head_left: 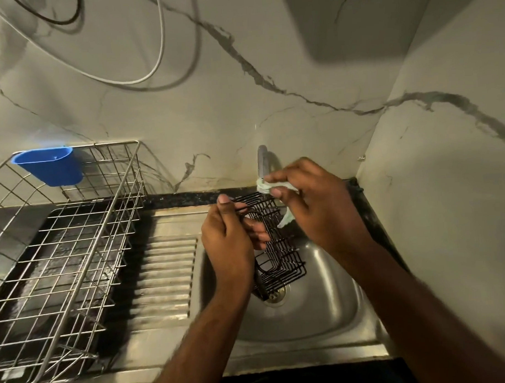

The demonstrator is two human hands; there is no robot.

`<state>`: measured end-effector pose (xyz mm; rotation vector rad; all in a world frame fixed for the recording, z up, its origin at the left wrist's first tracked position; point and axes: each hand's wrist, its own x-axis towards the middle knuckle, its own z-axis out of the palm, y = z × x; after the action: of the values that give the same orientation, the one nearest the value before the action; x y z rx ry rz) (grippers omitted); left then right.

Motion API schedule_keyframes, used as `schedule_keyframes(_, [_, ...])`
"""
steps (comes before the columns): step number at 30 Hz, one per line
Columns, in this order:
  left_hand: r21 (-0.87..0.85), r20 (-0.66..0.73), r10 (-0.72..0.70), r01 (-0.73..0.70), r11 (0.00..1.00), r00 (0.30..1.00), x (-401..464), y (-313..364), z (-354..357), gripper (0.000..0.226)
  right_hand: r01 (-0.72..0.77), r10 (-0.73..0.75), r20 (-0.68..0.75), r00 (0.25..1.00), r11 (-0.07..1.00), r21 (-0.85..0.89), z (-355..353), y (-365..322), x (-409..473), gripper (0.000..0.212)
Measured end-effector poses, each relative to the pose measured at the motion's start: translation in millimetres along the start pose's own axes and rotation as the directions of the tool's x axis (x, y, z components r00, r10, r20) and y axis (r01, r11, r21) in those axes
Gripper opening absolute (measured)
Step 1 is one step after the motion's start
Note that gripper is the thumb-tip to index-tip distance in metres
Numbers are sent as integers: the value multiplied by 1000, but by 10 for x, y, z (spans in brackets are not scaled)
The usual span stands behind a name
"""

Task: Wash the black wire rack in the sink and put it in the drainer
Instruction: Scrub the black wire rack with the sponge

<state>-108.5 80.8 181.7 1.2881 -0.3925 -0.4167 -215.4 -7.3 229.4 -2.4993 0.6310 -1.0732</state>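
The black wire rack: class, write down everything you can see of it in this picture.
The rack is a small rectangular basket of thin black wire, seemingly coated, with a grid of bars and low sides. It is tilted on edge over the sink, its lower end close to the drain, its upper end near the tap. The left hand grips its left rim, fingers curled through the wires. The right hand holds a pale cloth at its top edge. Whether it is wet cannot be told.

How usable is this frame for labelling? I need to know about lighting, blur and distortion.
Head view: dim, warm light; the wide lens bends the wall and drainer; sink shows soft glare; forearms are motion-blurred at the bottom edge; black wire rack stays readable, gripped by the left hand; right hand pinches a pale cloth.
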Motion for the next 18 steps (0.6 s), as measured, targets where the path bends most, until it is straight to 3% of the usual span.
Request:
schedule_keyframes(4, [33, 22, 78, -79, 996, 997, -12, 21, 13, 42, 29, -25, 120, 992, 999, -28, 143, -97, 9, 25])
schedule_keyframes(8, [24, -82, 106, -105, 994, 991, 106, 66, -41, 43, 58, -53, 135, 989, 998, -32, 164, -109, -223, 18])
schedule_keyframes(12, [-50, -180, 53, -63, 997, 982, 318, 114, -100, 42, 9, -34, 344, 938, 997, 75, 139, 48, -535, 27])
schedule_keyframes(14, [-73, -217, 39, -57, 996, 975, 395, 121, -136, 43, 43, -45, 439, 897, 999, 16, 94, 146, -556, 24])
schedule_keyframes(16, [-97, -228, 10, -33, 995, 974, 438, 125, -144, 44, 89, -79, 401, 913, 996, -8, 46, 188, -521, 26])
schedule_keyframes(18, [-109, -217, -2, -22, 994, 976, 428, 148, -123, 43, 76, -85, 235, 968, 996, 46, -5, 136, -444, 24])
